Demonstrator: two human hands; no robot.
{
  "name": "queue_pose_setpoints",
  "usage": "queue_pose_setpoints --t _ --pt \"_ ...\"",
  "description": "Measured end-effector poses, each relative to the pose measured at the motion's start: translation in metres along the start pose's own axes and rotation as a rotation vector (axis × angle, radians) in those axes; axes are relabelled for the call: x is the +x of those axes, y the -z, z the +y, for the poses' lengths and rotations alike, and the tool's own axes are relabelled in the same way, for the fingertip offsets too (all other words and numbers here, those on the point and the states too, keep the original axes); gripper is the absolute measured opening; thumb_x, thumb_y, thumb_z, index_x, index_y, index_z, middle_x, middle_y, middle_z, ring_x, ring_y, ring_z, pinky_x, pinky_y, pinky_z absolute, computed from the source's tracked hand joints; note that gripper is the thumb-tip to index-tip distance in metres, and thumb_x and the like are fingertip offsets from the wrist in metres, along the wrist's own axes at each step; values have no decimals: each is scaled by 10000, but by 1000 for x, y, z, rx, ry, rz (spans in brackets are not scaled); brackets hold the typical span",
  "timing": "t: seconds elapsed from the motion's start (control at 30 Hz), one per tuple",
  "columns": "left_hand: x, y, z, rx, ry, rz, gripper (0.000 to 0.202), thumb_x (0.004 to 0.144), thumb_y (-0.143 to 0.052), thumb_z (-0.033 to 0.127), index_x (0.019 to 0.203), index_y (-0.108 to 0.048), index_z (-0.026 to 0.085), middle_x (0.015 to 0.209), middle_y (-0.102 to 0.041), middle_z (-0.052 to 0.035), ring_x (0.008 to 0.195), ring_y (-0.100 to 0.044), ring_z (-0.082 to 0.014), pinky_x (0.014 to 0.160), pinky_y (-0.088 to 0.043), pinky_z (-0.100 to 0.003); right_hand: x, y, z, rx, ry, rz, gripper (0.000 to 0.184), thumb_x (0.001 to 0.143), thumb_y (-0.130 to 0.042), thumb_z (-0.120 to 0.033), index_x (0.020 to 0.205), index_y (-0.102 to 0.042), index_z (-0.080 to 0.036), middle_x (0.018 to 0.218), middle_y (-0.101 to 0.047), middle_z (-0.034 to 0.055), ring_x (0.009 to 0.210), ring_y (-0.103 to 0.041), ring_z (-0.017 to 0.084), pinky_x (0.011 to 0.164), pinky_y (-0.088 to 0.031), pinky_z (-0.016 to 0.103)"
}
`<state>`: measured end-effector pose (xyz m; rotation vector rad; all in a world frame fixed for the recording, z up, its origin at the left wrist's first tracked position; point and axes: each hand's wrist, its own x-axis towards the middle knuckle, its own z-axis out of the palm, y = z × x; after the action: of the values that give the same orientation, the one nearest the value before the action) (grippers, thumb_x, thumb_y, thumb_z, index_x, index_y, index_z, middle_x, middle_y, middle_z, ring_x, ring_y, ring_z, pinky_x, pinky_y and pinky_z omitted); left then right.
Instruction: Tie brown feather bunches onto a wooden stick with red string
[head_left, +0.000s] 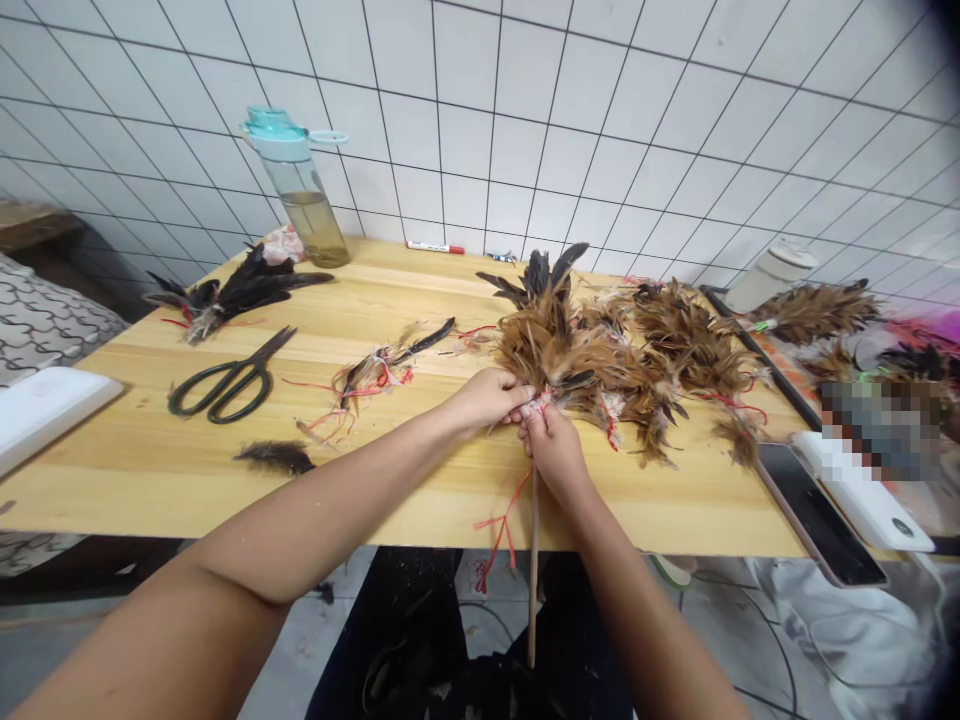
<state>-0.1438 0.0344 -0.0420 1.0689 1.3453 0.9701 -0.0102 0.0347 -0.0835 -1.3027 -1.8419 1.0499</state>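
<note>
The left hand point(487, 398) and right hand point(553, 455) close around a brown feather bundle point(577, 350) atop one wooden stick point(534, 580), fingertips partly buried, at a pine table's point(135, 480) edge. One pair of scissors point(225, 378) lies at 9 o'clock, one water bottle point(298, 190) stands at 11, one phone point(821, 515) at 3. A pixelated patch point(874, 430) at 2 o'clock is unreadable.

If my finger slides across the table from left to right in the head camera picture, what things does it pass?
White tray → black-handled scissors → feathers tied with red string → left hand → right hand → brown feathers → phone
</note>
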Motion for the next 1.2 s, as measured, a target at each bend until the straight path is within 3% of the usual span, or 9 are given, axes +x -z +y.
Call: queue_pose_setpoints --t 0.17,0.37,0.47,0.57,0.8,1.0,1.1,1.2 --pt "0 -3 -1 54 2 43 328 841 -569 241 540 -518 121 483 -542 -15 423 -464 -75 485 -370 -216 -1 1 -4 -248 69 77 237 872 -414 -335 709 -528 -207 687 -648 65 657 -585 192 639 -408 290" --pt "-4 1 -1 321 -148 -1 486 812 -529 561 617 -607 123 540 -594 -37 492 -517 -112 484 -360 -223 -4 0 -11 -467 30 63 264 908 -368 -262 863 -600 -146 864 -694 153 780 -625 236 676 -408 305" --pt "-3 2 -3 408 -158 76 519 794 -524 602 583 -606 134 504 -583 -31 473 -506 -112 465 -337 -225 -6 -3 -11 -520 59 55 279 919 -360 -261 908 -608 -133 923 -693 175 793 -623 242 684 -405 311" --pt "2 1 -8 272 -88 98 478 788 -573 552 555 -578 135 492 -574 -30 440 -486 -97 450 -334 -221 -7 -4 -9 -510 116 83 276 920 -370 -287 870 -605 -151 880 -687 162 748 -606 231 662 -398 309" --pt "5 0 -12 -256 22 -101 435 697 -743 467 570 -570 89 463 -530 -11 400 -436 -48 413 -299 -183 -11 -1 -5 -444 222 130 302 925 -357 -330 848 -600 -167 803 -669 139 711 -582 225 656 -393 316" --pt "3 0 -10 -498 57 -126 417 523 -872 365 696 -639 66 615 -637 -35 511 -553 -70 487 -399 -178 -13 -3 -7 -376 233 149 296 908 -375 -347 839 -595 -162 798 -659 135 692 -568 216 652 -381 321" --pt "3 0 -9 -515 16 -135 419 513 -874 365 684 -635 66 626 -647 -43 552 -583 -96 529 -439 -205 -11 0 -7 -199 180 99 274 864 -469 -411 795 -591 -175 727 -636 85 646 -536 189 623 -382 306" --pt "3 2 -7 -489 -45 -135 413 531 -862 374 671 -623 68 594 -620 -29 522 -547 -83 502 -410 -203 -6 11 -6 134 109 -60 337 815 -544 -506 742 -594 -181 705 -622 46 628 -521 155 578 -384 269"
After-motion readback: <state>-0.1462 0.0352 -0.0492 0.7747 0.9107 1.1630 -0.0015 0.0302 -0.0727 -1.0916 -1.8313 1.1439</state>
